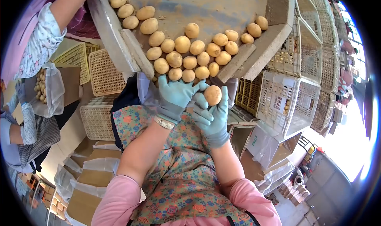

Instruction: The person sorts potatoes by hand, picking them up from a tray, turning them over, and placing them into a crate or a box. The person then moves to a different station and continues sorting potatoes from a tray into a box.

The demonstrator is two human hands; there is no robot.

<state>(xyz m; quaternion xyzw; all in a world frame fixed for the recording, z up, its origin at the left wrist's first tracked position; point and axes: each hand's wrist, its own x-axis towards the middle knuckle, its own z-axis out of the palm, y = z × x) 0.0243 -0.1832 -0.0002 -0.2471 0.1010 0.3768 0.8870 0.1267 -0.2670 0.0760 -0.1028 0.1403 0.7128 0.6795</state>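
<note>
A round, pale brown potato sits in my right hand, whose gloved fingers and thumb close around its sides. Beside it, my left hand has its fingers spread, with the fingertips right at the front row of potatoes. The thumb of that hand reaches toward the right hand. Both hands wear light blue gloves, and a watch is on my left wrist. Just beyond my hands, several loose potatoes lie at the narrow end of a dusty sorting chute.
Raised boards edge the chute on both sides. Plastic crates stand at left, with stacked white crates at right. Lined cardboard boxes sit low on the left. A co-worker's sleeve and another person's lined box of potatoes are further left.
</note>
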